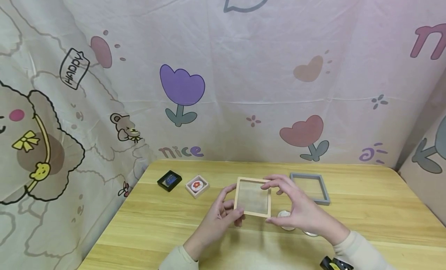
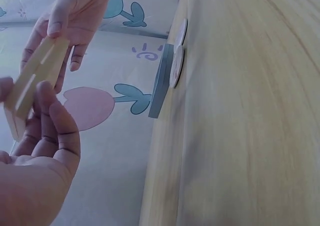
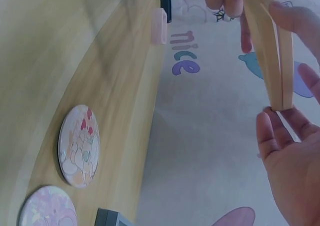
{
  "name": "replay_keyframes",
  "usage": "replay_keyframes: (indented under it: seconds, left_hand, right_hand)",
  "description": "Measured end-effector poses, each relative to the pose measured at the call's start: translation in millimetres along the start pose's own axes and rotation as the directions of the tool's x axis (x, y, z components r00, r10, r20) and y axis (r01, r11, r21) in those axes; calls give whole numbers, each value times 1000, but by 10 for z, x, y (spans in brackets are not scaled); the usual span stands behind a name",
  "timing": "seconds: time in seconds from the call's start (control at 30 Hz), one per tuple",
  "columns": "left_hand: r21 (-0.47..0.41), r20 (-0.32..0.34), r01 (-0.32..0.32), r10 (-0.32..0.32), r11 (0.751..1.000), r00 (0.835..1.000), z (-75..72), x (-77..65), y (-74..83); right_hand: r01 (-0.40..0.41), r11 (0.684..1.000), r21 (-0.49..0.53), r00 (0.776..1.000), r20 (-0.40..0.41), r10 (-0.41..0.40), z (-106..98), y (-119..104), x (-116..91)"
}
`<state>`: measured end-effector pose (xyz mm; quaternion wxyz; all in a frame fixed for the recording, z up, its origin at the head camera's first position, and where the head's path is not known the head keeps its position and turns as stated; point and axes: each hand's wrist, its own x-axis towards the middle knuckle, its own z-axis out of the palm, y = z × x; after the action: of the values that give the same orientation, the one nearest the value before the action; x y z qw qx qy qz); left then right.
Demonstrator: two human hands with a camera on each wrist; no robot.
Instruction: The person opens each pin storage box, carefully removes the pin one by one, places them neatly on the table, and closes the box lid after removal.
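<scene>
Above the middle of the table, both hands hold a square, light-wood-coloured display frame with a see-through centre. My left hand grips its left edge, thumb at the lower left corner. My right hand is at its right edge, thumb by the lower corner and fingers near the upper one. In the right wrist view the display frame is seen edge-on as two layers with a narrow gap between them. Two round badges lie under the right hand, one patterned badge and one pinkish badge.
A larger grey frame lies on the table behind the right hand. At the back left sit a small black box frame and a pale pink one with a red flower disc. A printed cloth hangs behind.
</scene>
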<state>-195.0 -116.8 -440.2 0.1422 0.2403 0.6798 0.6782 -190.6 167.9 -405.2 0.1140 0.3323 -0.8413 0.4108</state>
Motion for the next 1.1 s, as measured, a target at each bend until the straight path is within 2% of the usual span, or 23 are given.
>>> replay_keyframes:
  seconds: [0.2,0.33,0.47,0.63,0.9,1.1]
  left_hand:
    - [-2,4,-35,35,999,999,3,23,-20]
    - [-8,-10,-42,42,999,999,1,30,-27]
    - [-14,-39,-30,30,999,999,0,32,-18]
    - [-11,-65,-34,34,999,997,12,41,-15]
    - [-5,-72,-46,45,999,996,21,39,-23]
    - [-7,-81,-20,20,1000,997,13,25,-18]
  right_hand:
    - [36,998,-42,999,-36,-37,-3,12,2]
    - [-4,1000,-30,998,-58,2,27,-3,-4]
    - [-88,994,63,994,-56,91,63,-5,-13]
    - [-174,968,183,984,-2,177,79,0,-26]
    - [-174,964,202,985,16,175,80,7,-37]
    - [-171,963,210,985,22,170,97,15,-39]
